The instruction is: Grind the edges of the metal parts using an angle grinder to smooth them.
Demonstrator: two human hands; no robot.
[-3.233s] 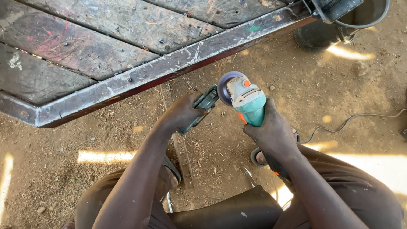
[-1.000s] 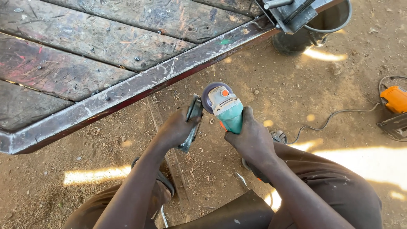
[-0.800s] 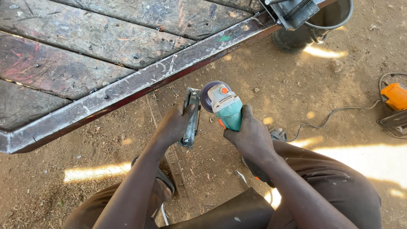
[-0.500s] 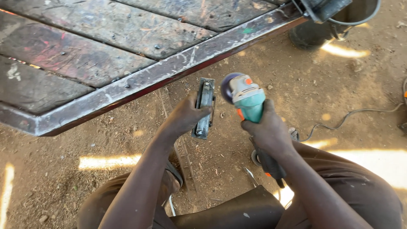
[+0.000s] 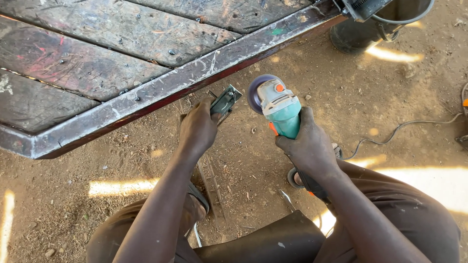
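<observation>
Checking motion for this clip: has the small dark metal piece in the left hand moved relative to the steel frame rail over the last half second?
Yes. The small dark metal piece has moved toward the steel frame rail, now almost touching its lower edge.

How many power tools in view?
1 for certain: the teal grinder gripped by the right hand. An orange object at the right edge may be another; too cropped to tell.
</observation>
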